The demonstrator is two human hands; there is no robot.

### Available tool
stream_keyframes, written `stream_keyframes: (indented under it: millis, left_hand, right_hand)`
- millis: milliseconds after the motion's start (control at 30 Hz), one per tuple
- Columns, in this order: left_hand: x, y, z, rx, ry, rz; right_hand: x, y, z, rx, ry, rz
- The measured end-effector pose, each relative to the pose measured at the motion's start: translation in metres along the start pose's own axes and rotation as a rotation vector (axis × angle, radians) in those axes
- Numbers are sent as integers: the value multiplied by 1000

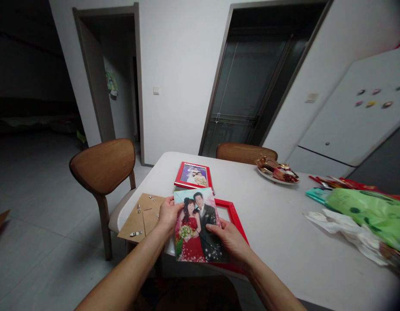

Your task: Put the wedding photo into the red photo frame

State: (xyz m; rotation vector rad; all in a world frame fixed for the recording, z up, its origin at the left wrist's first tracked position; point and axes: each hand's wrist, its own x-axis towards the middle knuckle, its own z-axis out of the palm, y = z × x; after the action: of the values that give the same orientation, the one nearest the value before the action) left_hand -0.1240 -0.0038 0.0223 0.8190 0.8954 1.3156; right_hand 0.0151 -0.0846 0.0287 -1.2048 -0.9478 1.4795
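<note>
A wedding photo print (pixel 195 233) is held up between my two hands over the table's near edge. My left hand (pixel 169 214) grips its left edge, and my right hand (pixel 232 237) pinches the right edge, thumb on the front. Behind the print lies a red picture frame (pixel 234 216), partly hidden by it. A smaller red-framed photo (pixel 194 174) rests just beyond. Left of my left hand is a brown backing board (pixel 135 220) with several metal clips on it.
On the white table (pixel 271 229) stand a plate of food (pixel 277 170), a green plastic bag (pixel 368 211) and crumpled white tissues (pixel 345 231) to the right. Wooden chairs (pixel 104 166) are at the left and far sides.
</note>
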Motion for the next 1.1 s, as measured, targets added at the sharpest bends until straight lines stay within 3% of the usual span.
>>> stream_keyframes:
  millis: [67, 133, 300, 433, 533, 733, 833, 967, 1100]
  left_hand:
    - [-6, 0, 0, 37, 87, 56]
    - [-17, 2, 3, 105, 88, 125]
    - [-53, 15, 19, 165, -265, 206]
    - [-66, 29, 26, 52, -385, 219]
    - [-66, 29, 22, -60, -357, 133]
    - [-51, 9, 3, -312, -90, -162]
    - [-46, 5, -1, -457, -113, -288]
    - [-46, 7, -1, -477, -169, -402]
    - [-48, 6, 0, -438, -216, -466]
  right_hand:
    - [-1, -10, 2, -93, 81, -81]
    - [-3, -21, 6, -236, 165, -202]
    - [-17, -43, 28, -664, 223, -565]
    - [-21, -39, 49, -843, 179, -733]
    - [-18, -27, 56, -956, 169, -761]
    - [-13, -1, 48, -1076, 71, -796]
    - [-6, 4, 38, -1110, 155, -797]
    - [8, -3, 20, -1070, 404, -703]
    - [19, -13, 6, -795, 326, -486]
